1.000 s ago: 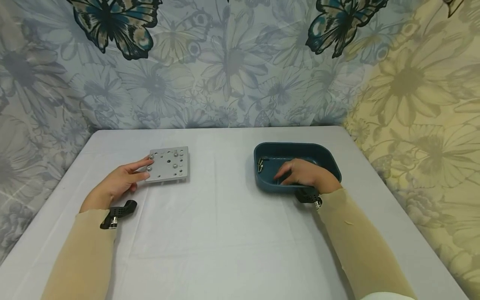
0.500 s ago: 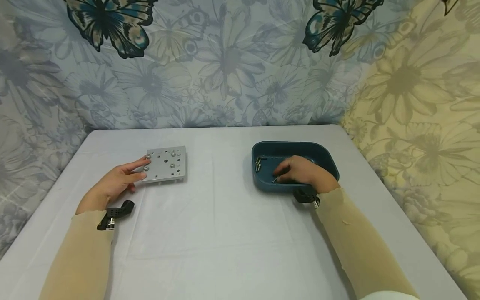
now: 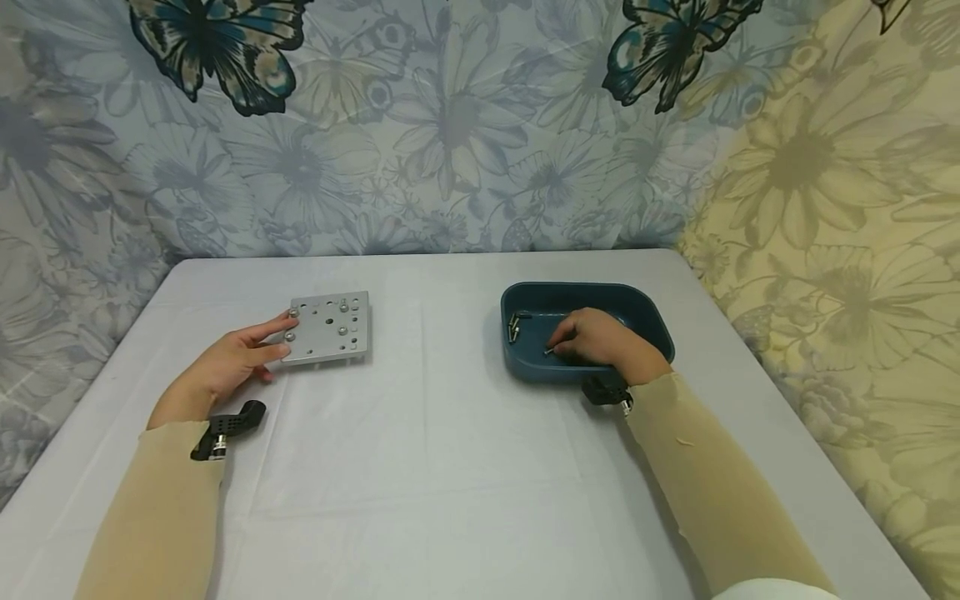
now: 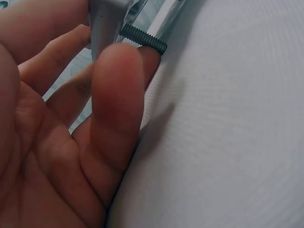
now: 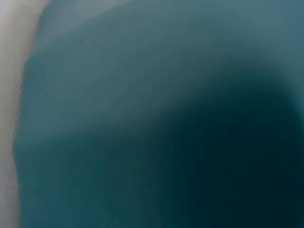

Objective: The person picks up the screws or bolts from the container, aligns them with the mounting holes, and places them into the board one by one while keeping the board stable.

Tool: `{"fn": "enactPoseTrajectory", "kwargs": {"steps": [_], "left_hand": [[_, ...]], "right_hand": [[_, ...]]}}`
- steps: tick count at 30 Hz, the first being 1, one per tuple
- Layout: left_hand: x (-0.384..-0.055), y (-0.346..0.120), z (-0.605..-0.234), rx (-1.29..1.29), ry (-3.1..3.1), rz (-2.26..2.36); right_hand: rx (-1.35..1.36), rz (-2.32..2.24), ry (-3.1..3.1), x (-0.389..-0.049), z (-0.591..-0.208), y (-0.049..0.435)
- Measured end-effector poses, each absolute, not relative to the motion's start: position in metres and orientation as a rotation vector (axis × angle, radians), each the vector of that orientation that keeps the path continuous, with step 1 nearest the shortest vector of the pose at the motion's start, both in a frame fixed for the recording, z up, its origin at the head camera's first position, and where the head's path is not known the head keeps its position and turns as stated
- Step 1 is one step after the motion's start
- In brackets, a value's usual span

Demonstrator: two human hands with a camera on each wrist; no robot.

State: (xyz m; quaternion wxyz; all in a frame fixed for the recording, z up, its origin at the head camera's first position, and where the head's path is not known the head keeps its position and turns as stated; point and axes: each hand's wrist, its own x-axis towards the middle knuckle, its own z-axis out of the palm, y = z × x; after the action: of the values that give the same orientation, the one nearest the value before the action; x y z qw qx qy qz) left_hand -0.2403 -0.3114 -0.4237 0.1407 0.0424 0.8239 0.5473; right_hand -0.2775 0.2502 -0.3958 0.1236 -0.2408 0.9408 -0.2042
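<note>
- Left hand (image 3: 228, 367): holds the plate (image 3: 318, 342) by the edge beside it, thumb and forefinger spread along that side; the spread presumably steadies it against turning.
- Plate: at the left hand's fingertips, its drilled face upward, so the holes and bolt heads (image 3: 343, 308) are open to view.
- Stem (image 4: 145, 39): seen by the left wrist, threaded, projecting beneath the plate just past the thumb; such stems likely explain why the plate appears raised from the counter (image 3: 420, 433).
- Right hand (image 3: 600, 337): inside the tray (image 3: 517, 368), thumb and fingers drawn narrow, apparently pinching a screw (image 3: 550, 351), of which only one end shows; a small, slim part suits a fingertip hold.
- Tray: around the right hand, its raised wall likely there to stop small parts rolling away.
- Loose screws (image 3: 513, 332): in the tray, to the left of the right hand's fingertips and apart from them, within easy reach.
- The right wrist's view is too blurred and dark to confirm the pinch.
</note>
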Motion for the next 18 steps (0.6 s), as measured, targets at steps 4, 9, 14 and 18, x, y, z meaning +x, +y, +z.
{"fn": "enactPoseTrajectory", "kwargs": {"steps": [4,9,14,18], "left_hand": [[-0.2401,-0.3107,-0.4231,0.122,2.360,1.599],[-0.2398,-0.3093,-0.4220,0.116,2.345,1.612],[-0.2391,-0.3090,-0.4215,0.125,2.342,1.610],[-0.2386,-0.3097,-0.4213,0.121,2.332,1.624]], "right_hand": [[-0.719,-0.607,2.726,-0.2773,-0.3951,0.2509],[-0.806,-0.585,2.734,-0.2777,-0.3938,0.2498],[-0.828,-0.508,2.794,-0.2774,-0.3936,0.2489],[-0.846,-0.450,2.838,-0.2764,-0.3929,0.2492]]}}
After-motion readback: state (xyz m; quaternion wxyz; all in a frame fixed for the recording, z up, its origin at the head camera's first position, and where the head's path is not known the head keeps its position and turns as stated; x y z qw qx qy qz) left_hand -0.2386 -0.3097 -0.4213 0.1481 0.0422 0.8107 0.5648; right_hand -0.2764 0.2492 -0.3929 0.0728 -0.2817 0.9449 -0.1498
